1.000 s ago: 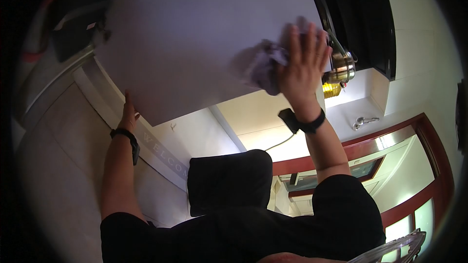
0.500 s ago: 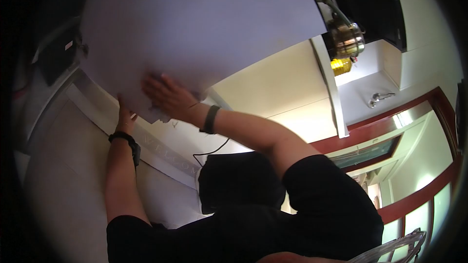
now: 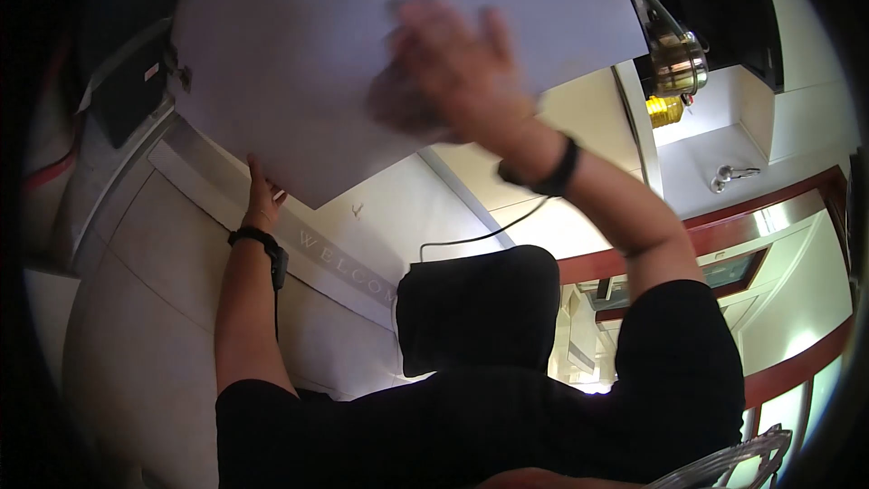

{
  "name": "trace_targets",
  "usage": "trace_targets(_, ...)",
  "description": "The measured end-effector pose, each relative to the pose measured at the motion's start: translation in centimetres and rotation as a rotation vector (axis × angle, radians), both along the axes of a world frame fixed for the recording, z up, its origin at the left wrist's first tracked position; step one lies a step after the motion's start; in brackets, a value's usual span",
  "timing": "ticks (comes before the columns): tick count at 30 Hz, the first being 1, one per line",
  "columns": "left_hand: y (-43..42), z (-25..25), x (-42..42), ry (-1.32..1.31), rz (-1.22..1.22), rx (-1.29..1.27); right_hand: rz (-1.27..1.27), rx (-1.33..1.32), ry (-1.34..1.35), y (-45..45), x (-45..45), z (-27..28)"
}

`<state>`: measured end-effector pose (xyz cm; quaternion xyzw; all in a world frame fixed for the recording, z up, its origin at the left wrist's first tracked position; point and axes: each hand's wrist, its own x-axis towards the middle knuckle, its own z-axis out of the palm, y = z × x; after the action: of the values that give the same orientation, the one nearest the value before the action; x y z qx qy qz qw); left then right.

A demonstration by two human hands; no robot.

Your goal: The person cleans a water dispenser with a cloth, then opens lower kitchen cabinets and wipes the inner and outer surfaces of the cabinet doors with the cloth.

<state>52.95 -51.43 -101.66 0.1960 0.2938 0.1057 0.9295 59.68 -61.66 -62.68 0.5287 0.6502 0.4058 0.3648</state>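
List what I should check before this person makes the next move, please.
1. Left hand at the pale panel's lower edge: ok; firmness of hold, cannot tell.
2. Right hand at the panel's face: ok, though blurred.
3. Grip on the cloth-like bundle: cannot tell, too blurred.
4. Metal pot apart from the right hand: ok.
5. Black cable well away from the right wrist: not ok, appears to reach it.

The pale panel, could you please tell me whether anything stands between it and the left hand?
Nothing visible does: the left hand is right at the lower edge of the pale panel, near its corner.
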Motion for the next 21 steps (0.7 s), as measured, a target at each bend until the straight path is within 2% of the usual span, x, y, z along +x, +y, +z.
trace_targets(1, 0.0, -0.2, 0.0, 0.000, 0.011, 0.002, -0.082, 0.085, 0.177, -0.1, -1.3, 3.4)
trace_targets(2, -0.1, -0.3, 0.0, -0.006, 0.011, -0.004, -0.017, 0.201, 0.165, -0.1, -0.8, 5.2)
trace_targets(3, -0.1, -0.4, 0.0, -0.008, 0.015, 0.007, 0.016, 0.237, -0.030, -0.3, -0.3, 6.9)
trace_targets(4, -0.1, -0.4, 0.0, -0.008, 0.020, 0.019, -0.077, 0.138, -0.105, 0.1, -2.4, 8.9)
trace_targets(5, 0.1, -0.3, -0.2, -0.008, 0.027, 0.009, 0.008, 0.335, -0.092, 0.3, -1.4, 9.9)
trace_targets(8, -0.1, -0.1, -0.8, -0.033, -0.012, 0.029, 0.195, 0.483, -0.072, 1.0, -0.5, 13.2)
trace_targets(10, 0.2, -0.6, -0.6, -0.013, 0.003, -0.039, 0.204, 0.528, -0.123, 1.1, -0.5, 12.7)
trace_targets(12, 0.2, 0.8, -1.1, 0.033, 0.045, -0.042, 0.329, 0.489, -0.076, 1.6, -0.5, 11.8)
trace_targets(13, 0.2, 0.8, -0.8, 0.022, 0.039, -0.038, 0.247, 0.515, -0.133, 1.5, -0.6, 11.5)
trace_targets(21, 0.2, 0.7, -0.7, -0.031, 0.028, -0.014, 0.142, 0.267, -0.012, 2.3, -0.4, 3.7)
